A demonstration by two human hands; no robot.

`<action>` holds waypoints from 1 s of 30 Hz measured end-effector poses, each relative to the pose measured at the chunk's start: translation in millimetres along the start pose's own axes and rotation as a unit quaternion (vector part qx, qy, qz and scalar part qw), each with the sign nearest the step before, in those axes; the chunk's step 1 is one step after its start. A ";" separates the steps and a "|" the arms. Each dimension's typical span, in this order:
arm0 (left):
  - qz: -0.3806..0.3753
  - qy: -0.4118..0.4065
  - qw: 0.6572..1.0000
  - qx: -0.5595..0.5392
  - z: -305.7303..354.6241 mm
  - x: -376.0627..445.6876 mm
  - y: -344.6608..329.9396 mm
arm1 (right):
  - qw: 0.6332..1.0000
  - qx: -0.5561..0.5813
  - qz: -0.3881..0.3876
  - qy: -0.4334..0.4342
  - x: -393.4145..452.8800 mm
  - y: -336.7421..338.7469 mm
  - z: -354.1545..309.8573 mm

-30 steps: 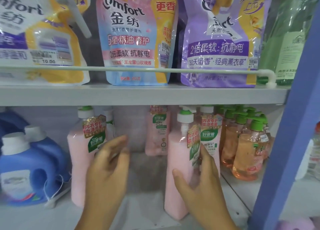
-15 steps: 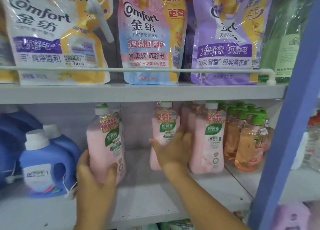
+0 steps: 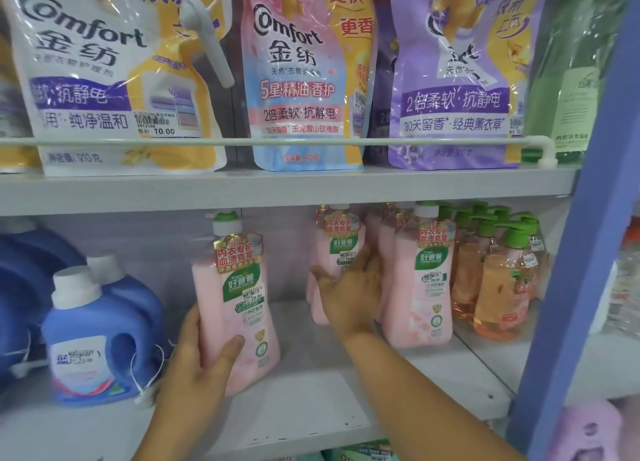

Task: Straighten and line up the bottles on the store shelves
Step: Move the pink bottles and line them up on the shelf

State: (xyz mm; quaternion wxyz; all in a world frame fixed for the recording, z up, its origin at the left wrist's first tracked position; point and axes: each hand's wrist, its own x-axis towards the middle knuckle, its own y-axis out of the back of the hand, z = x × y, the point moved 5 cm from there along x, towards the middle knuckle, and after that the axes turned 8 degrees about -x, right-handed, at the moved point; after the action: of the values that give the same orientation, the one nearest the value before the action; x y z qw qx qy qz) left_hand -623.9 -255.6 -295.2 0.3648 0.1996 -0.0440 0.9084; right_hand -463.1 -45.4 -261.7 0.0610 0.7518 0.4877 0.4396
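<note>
Pink, smooth plastic: a tall rounded pump bottle (image 3: 239,315) at 7 o'clock on the lower shelf (image 3: 311,401), leaning slightly, clasped low down by the left hand (image 3: 199,363), grip closed round its base with thumb across the front. Further in, toward 1 o'clock, right hand (image 3: 349,287) laid against a second pink bottle (image 3: 334,252), fingers spread, grip loose; whether truly clamped, cannot tell. Just beside at 3 o'clock, another pink bottle (image 3: 420,287) upright, then translucent orange, green-capped pump bottles (image 3: 498,287). At 9 o'clock, squat blue handled jugs (image 3: 93,339). Above, glossy crinkled refill pouches (image 3: 304,72).
</note>
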 end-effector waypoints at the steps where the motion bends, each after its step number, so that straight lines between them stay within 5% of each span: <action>1: -0.011 0.003 1.000 -0.004 -1.5 1.1 -1.4 | 1.000 0.000 -0.003 0.004 0.9 -3.6 1.7; 8: -0.082 0.028 0.996 -0.014 -10.5 11.1 -18.8 | 0.972 0.164 -0.168 0.002 -6.4 28.2 13.9; 12: -0.154 0.045 0.987 -0.028 -3.7 8.2 -52.2 | 0.948 0.314 -0.057 0.008 -24.2 114.6 65.5; 15: -0.213 0.052 0.976 -0.015 6.6 6.6 -88.0 | 0.970 0.239 -0.012 -0.034 -0.9 130.0 109.7; 20: -0.149 -0.009 0.985 0.088 20.5 19.2 -123.0 | 0.956 0.186 -0.220 -0.058 17.5 82.3 137.1; 30: -0.133 0.024 0.985 0.103 23.0 31.2 -154.2 | 0.969 0.165 -0.181 -0.021 15.7 79.8 134.5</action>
State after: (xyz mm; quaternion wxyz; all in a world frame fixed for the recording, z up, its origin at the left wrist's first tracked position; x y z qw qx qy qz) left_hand -531.8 -128.1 -271.9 0.4607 0.2186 0.0851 0.8560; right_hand -309.8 -29.0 -292.3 0.0253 0.6595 0.6802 0.3190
